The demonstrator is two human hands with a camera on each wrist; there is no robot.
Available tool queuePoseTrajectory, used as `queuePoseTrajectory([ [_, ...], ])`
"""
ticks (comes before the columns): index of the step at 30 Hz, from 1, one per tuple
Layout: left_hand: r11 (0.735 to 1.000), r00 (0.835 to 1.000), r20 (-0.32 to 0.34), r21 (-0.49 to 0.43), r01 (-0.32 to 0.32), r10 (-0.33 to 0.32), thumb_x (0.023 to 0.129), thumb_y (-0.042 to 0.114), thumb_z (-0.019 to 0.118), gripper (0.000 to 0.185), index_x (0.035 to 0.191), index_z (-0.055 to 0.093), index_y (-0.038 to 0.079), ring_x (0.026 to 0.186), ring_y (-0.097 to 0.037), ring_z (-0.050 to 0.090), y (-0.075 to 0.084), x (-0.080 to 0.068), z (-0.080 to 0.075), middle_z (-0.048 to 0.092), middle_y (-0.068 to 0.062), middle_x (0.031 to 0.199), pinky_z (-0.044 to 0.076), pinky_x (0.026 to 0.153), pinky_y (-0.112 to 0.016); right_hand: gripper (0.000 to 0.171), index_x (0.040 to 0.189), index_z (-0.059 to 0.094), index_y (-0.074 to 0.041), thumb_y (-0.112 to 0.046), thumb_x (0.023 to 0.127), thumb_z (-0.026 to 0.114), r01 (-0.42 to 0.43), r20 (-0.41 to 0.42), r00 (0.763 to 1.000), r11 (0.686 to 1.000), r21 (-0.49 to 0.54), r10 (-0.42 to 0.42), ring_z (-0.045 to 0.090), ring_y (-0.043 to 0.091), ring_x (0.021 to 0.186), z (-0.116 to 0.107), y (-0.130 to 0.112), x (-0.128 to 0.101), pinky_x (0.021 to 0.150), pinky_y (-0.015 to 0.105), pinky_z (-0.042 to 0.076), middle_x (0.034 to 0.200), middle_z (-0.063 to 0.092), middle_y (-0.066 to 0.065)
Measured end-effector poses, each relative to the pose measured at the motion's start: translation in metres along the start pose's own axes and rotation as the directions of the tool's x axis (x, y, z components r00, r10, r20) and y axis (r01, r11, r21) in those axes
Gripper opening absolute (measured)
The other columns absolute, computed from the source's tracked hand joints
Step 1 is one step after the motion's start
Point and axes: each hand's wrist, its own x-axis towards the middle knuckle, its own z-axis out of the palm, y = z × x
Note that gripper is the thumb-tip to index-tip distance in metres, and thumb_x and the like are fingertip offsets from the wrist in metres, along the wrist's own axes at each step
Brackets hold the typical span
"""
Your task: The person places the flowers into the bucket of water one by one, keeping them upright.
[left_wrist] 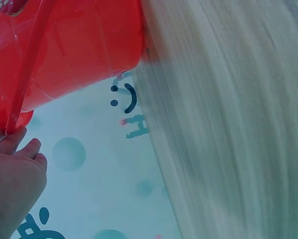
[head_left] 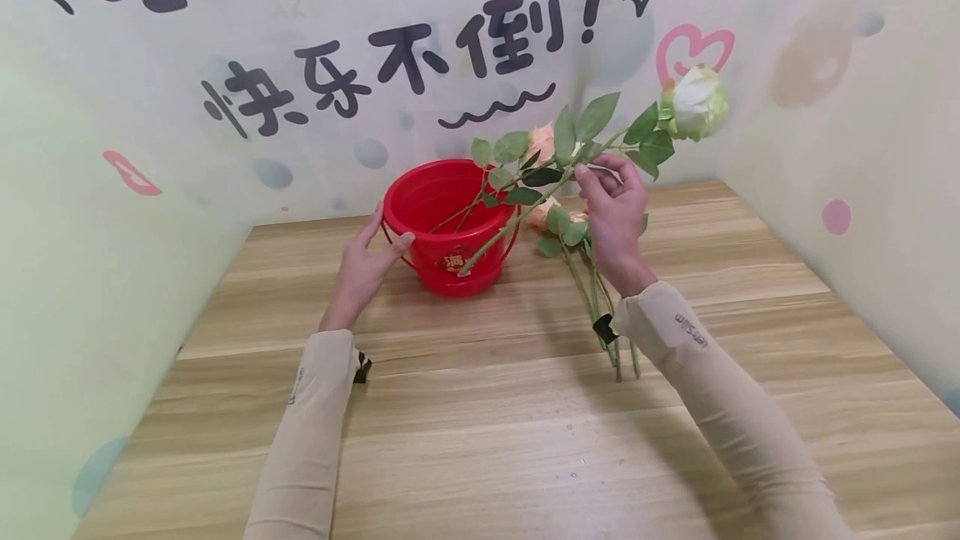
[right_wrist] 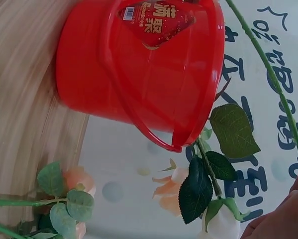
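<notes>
Wooden tabletop [head_left: 487, 440] fills the lower frame; left hand [head_left: 365, 261] flat against the red bucket [head_left: 450, 223], right hand [head_left: 615, 211] pinching a white rose [head_left: 693, 102]; peach roses [head_left: 555, 219] lie centre-right.

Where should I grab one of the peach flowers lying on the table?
Pinch a peach flower by its bare green stem near the cut end, coming from above on the near side: the stems lie flat, pointing toward you, leafless there, while the blooms look soft.

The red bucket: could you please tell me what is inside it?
The red bucket already holds one leafy stem leaning on its rim. The right hand holds a white rose whose stem end hangs in front of the bucket's wall, outside. The bucket's bottom is hidden by its wall.
</notes>
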Motion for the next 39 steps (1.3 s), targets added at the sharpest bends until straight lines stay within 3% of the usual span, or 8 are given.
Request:
queuePoseTrajectory([
  [8,1.0,1.0,-0.003,0.0,-0.005,0.005,0.096,0.05,0.071,0.084,0.165,0.027,0.03,0.154,-0.023,0.024,-0.001,-0.001,0.001,0.027,0.006,0.169,0.048,0.107,-0.052,0.017,0.096,0.061,-0.008,0.007,0.096,0.066,0.048,-0.072,0.996,0.999,0.024,-0.046,0.059,0.011,0.073,0.01,0.005,0.004,0.072,0.026,0.047,0.081,0.072,-0.002],
  [16,1.0,1.0,-0.007,0.003,-0.017,0.017,0.097,0.049,0.07,0.083,0.164,0.027,0.029,0.154,-0.023,0.024,-0.001,0.0,0.0,0.027,0.006,0.168,0.046,0.109,-0.052,0.019,0.094,0.061,-0.01,0.007,0.094,0.067,0.071,-0.122,0.99,0.997,0.039,-0.065,0.063,0.011,0.077,0.017,0.007,0.007,0.075,0.027,0.049,0.084,0.071,0.003],
  [22,1.0,1.0,0.001,-0.002,-0.015,0.015,0.098,0.046,0.07,0.082,0.165,0.025,0.029,0.155,-0.023,0.023,0.0,0.0,0.0,0.025,0.006,0.169,0.043,0.111,-0.054,0.016,0.096,0.059,-0.009,0.004,0.097,0.067,0.069,-0.137,0.988,0.997,0.032,-0.064,0.061,0.013,0.077,0.018,0.008,0.009,0.077,0.029,0.047,0.081,0.071,-0.001],
  [34,1.0,1.0,-0.002,-0.001,-0.012,0.012,0.097,0.05,0.069,0.083,0.164,0.027,0.029,0.154,-0.022,0.024,-0.001,-0.002,0.001,0.028,0.006,0.168,0.043,0.111,-0.053,0.016,0.097,0.06,-0.009,0.006,0.096,0.068,0.091,-0.142,0.986,0.995,0.036,-0.085,0.065,0.014,0.083,0.022,0.016,0.013,0.085,0.033,0.051,0.082,0.071,0.0],
  [39,1.0,1.0,-0.001,-0.004,-0.007,0.007,0.097,0.048,0.07,0.082,0.165,0.026,0.03,0.154,-0.022,0.023,0.001,-0.002,0.001,0.027,0.007,0.168,0.043,0.111,-0.054,0.02,0.097,0.061,-0.011,0.008,0.095,0.067,0.126,-0.117,0.986,0.991,0.044,-0.12,0.064,0.012,0.081,0.026,0.019,0.011,0.081,0.028,0.052,0.083,0.071,0.0],
])
